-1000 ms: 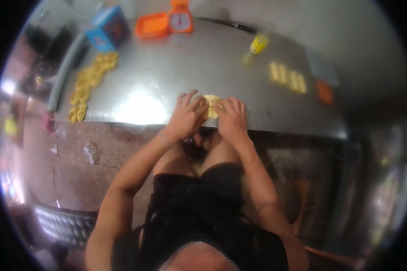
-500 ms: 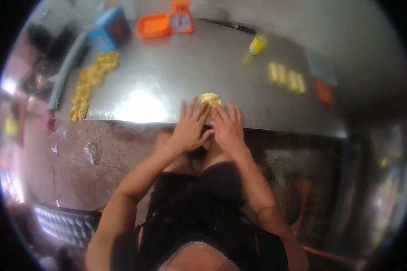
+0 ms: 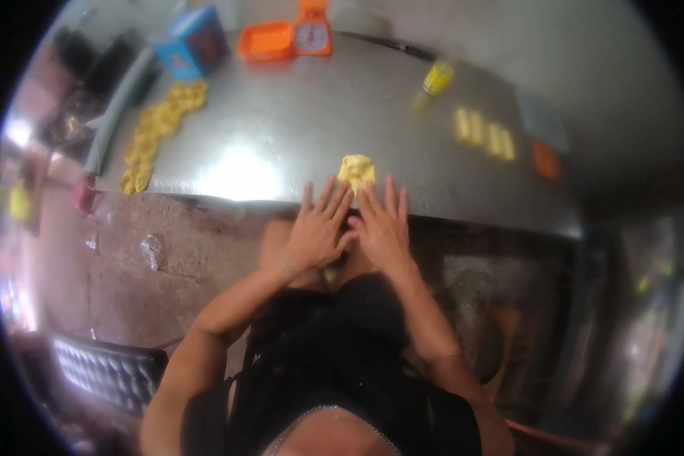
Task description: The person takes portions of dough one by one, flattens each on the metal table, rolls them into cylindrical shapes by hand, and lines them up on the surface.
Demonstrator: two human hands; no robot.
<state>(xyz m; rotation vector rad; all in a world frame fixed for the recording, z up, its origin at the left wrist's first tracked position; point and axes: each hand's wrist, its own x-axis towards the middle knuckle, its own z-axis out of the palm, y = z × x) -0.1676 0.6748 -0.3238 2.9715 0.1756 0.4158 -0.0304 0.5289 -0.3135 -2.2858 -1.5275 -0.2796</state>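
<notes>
A flattened piece of yellow dough (image 3: 356, 170) lies on the metal table (image 3: 281, 125), close to its front edge. My left hand (image 3: 321, 232) has its fingers stretched out, with the fingertips at the dough's lower left side. On the other side, my right hand (image 3: 382, 232) is spread the same way, fingertips at the lower right of the dough. Both palms hang just off the table's edge, thumbs close together. Whether the fingertips press on the dough or only rest beside it, I cannot tell.
Several dough lumps (image 3: 156, 125) line the table's left side. Several pale dough rolls (image 3: 484, 134) lie at the right, near an orange item (image 3: 545, 160). Toward the back stand a blue box (image 3: 191, 43), an orange kitchen scale (image 3: 311, 35), an orange tray (image 3: 266, 42) and a yellow can (image 3: 438, 77).
Both hands have drawn back toward my body, off the dough. More of the dough now shows, and it looks longer toward the table edge.
</notes>
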